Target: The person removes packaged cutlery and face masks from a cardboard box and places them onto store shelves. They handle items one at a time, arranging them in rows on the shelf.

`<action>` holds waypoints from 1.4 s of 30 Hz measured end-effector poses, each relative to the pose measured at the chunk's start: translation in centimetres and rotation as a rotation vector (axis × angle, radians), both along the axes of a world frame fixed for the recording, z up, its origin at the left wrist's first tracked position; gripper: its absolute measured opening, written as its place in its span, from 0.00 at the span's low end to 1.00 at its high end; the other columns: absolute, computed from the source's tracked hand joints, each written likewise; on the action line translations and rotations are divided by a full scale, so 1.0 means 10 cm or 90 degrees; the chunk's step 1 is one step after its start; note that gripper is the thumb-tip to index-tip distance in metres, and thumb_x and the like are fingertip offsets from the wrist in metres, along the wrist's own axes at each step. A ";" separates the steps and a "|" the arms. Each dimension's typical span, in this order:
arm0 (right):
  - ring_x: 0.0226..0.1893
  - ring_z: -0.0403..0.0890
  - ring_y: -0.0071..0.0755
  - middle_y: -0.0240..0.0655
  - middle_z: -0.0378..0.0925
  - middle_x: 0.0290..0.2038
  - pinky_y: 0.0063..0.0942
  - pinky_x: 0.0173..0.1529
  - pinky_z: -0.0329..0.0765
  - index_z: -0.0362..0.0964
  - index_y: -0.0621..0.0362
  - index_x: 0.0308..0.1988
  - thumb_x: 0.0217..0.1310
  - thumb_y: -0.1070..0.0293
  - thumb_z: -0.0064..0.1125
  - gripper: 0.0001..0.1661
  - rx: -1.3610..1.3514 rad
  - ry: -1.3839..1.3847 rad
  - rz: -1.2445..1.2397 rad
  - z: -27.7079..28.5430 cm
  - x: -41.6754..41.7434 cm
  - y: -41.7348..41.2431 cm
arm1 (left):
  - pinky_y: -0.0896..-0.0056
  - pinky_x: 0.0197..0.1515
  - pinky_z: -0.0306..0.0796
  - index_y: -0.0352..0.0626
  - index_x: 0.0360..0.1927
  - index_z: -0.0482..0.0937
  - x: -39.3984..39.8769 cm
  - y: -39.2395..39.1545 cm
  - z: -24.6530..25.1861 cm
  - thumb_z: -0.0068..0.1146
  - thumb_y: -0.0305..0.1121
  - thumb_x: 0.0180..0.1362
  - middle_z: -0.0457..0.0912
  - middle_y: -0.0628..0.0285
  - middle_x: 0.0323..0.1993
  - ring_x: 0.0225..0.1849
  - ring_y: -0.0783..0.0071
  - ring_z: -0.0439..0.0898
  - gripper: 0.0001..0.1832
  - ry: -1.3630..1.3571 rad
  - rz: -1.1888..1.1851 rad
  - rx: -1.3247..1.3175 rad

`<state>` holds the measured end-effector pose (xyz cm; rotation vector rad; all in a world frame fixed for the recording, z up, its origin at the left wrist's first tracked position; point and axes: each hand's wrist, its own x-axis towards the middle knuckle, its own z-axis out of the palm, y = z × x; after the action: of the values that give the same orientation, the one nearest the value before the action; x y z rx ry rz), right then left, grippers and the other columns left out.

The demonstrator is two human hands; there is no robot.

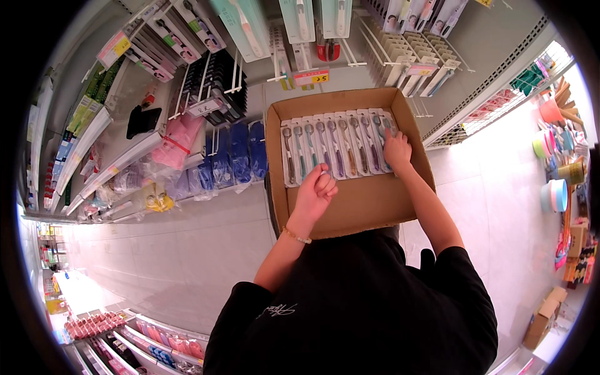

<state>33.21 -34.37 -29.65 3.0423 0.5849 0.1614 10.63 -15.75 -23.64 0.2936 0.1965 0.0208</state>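
An open cardboard box (356, 206) lies before me, holding a row of packaged toothbrushes (342, 145) with handles of several colours. My right hand (398, 149) rests at the right end of the row, its fingertips on the last packs; whether it grips one cannot be told. Over the box's lower left part is my left hand (318, 187), fingers curled close to the lower edge of the packs. A small pale thing shows by its fingertips, too unclear to name. A beaded bracelet (296, 235) circles my left wrist.
Beyond the box, packaged toothbrushes (300, 18) hang on metal display hooks (351, 54). Blue bagged goods (240, 152) stand left of the box, beside shelves (136, 161) with packaged goods. Plastic tubs (554, 195) are at the far right, and another shelf unit is at the lower left.
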 end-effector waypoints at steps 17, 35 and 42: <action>0.54 0.70 0.60 0.53 0.65 0.59 0.44 0.57 0.70 0.66 0.56 0.57 0.54 0.71 0.55 0.28 0.320 0.051 0.138 0.20 0.03 -0.08 | 0.65 0.46 0.71 0.44 0.54 0.73 -0.14 0.53 0.11 0.44 0.44 0.67 0.79 0.65 0.35 0.37 0.74 0.75 0.19 -0.028 0.134 0.061; 0.50 0.77 0.42 0.45 0.77 0.49 0.31 0.50 0.73 0.72 0.55 0.53 0.57 0.68 0.57 0.21 0.525 0.429 0.355 0.96 -0.89 0.92 | 0.71 0.54 0.67 0.35 0.55 0.68 0.81 3.27 -0.28 0.51 0.27 0.61 0.76 0.57 0.49 0.50 0.70 0.75 0.19 0.076 0.575 0.883; 0.43 0.79 0.31 0.40 0.80 0.44 0.26 0.45 0.74 0.73 0.57 0.52 0.58 0.69 0.57 0.20 0.614 0.508 0.322 0.78 -0.98 1.04 | 0.63 0.49 0.69 0.38 0.53 0.70 1.28 3.83 -0.64 0.57 0.44 0.59 0.78 0.57 0.41 0.45 0.63 0.76 0.25 0.171 0.547 1.056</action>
<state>23.45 -23.97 -21.88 3.6432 1.7534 -1.1334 23.41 22.53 -30.02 1.8503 0.5352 1.0388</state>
